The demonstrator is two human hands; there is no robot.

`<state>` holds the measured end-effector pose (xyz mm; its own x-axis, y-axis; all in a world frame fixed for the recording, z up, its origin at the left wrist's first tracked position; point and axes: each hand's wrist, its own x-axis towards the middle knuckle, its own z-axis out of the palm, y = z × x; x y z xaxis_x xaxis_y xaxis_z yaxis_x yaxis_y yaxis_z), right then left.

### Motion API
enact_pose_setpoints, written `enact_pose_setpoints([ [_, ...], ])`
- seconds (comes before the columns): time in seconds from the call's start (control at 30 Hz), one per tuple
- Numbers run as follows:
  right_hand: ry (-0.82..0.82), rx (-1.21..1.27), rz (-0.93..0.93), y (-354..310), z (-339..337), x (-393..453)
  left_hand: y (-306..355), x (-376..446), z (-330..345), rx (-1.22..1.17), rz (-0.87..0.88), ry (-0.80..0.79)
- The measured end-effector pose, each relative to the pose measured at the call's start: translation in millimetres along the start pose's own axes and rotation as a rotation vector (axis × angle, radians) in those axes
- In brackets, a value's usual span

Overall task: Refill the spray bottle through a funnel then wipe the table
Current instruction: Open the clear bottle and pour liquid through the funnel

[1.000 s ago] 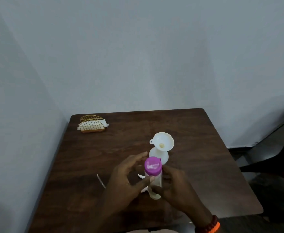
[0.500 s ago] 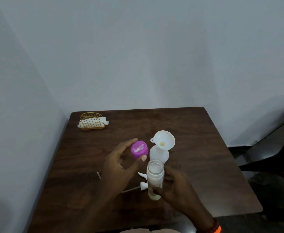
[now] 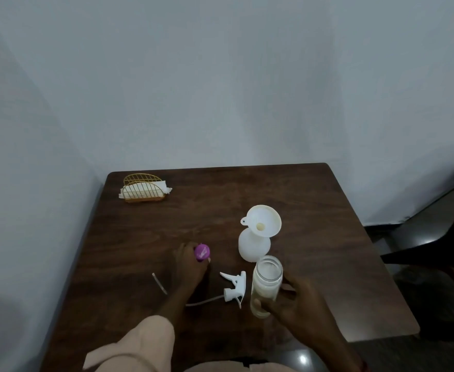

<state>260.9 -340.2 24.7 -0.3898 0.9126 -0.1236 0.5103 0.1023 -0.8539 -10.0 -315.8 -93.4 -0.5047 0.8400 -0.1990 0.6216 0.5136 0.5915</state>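
A white spray bottle (image 3: 253, 246) stands mid-table with a white funnel (image 3: 263, 220) seated in its neck. Just in front of it my right hand (image 3: 298, 307) grips a clear open jar (image 3: 266, 285) holding pale liquid. To the left, my left hand (image 3: 189, 260) holds the jar's purple cap (image 3: 202, 251) low at the tabletop. The white spray trigger head (image 3: 235, 287), with its thin dip tube, lies flat on the dark wooden table (image 3: 314, 210) between my hands.
A gold wire napkin holder (image 3: 143, 188) with white napkins sits at the far left corner. A thin pale strip (image 3: 159, 283) lies left of my left wrist. The table stands in a wall corner; a dark chair (image 3: 440, 245) is off its right side.
My left hand twisted the purple cap off the jar and carried it left and down to the table. My right hand kept the jar, which now stands uncapped.
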Motion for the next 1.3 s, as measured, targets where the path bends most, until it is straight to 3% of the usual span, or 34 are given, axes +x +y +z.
enact_pose_setpoints([
  [0.43,0.070,0.034,0.059,9,-13,5,13,9,4,0.171,-0.046,-0.049],
  [0.53,0.129,0.035,0.057,11,-23,6,40,1,-15,-0.250,-0.148,-0.020],
  [0.63,0.169,0.016,0.050,17,-36,11,77,-12,-35,-0.721,-0.226,-0.160],
  [0.7,0.191,-0.014,0.048,23,-48,16,96,-18,-44,-0.858,-0.201,-0.217],
  [1.3,0.164,-0.195,-0.134,43,-92,98,122,-6,-39,-0.875,-0.133,-0.293],
])
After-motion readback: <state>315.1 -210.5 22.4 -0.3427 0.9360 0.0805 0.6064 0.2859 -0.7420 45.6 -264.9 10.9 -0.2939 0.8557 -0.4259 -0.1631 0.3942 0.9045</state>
